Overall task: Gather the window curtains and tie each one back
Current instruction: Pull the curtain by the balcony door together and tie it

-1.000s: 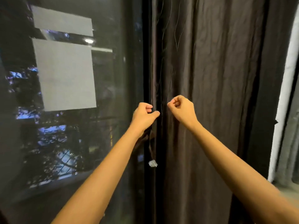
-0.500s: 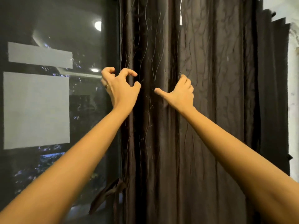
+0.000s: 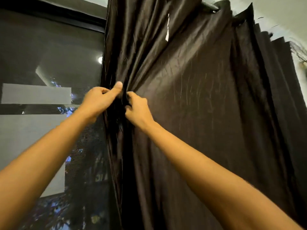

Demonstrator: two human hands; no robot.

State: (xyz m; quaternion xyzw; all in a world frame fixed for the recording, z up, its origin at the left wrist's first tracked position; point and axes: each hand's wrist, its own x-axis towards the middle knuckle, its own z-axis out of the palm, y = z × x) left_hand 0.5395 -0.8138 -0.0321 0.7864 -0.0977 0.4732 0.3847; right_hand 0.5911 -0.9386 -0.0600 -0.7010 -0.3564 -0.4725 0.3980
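Note:
A dark brown curtain (image 3: 191,97) hangs from a rod at the top and fills the right half of the head view. Its left edge is bunched into folds at mid height. My left hand (image 3: 98,102) grips that bunched edge from the left, thumb up against the cloth. My right hand (image 3: 137,108) grips the same bunch from the right, fingers curled into the fabric. The two hands sit close together, almost touching. Folds fan up and to the right from the grip. No tie-back is visible.
A dark window pane (image 3: 49,63) with a mesh screen is on the left, with pale rectangular patches (image 3: 34,93) on it. The curtain rod (image 3: 211,6) runs along the top right under a white ceiling. A white wall strip shows at the far right.
Both hands rose from low on the curtain edge, spread apart with fingers open, then closed together on the bunched edge. The view tilted up to show the rod.

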